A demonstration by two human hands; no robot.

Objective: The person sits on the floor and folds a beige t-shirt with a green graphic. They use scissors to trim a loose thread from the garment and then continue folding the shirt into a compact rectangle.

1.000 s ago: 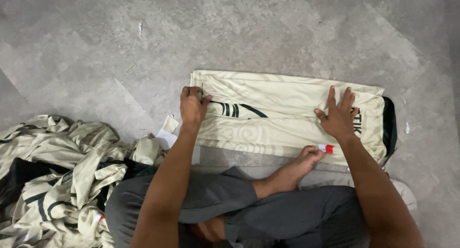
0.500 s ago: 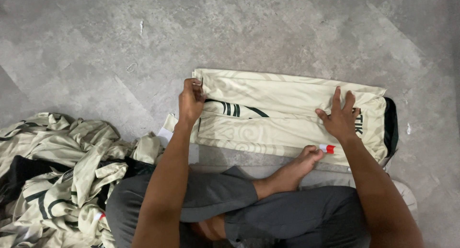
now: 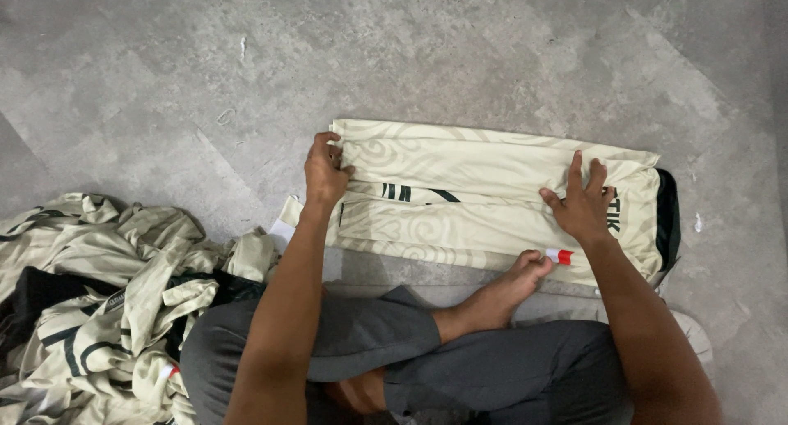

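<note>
Now — left hand (image 3: 326, 172) gripping folded shirt (image 3: 484, 195) | right hand (image 3: 584, 207) flat | clothes pile (image 3: 98, 294) left

Grey concrete floor (image 3: 492, 56) under folded cream garment (image 3: 484, 195) and crumpled garment pile (image 3: 98, 285).

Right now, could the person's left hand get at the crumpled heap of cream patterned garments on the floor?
Probably yes. The left hand grips the folded cream garment, but the heap lies on that same side beside the knee, with nothing between them.
</note>
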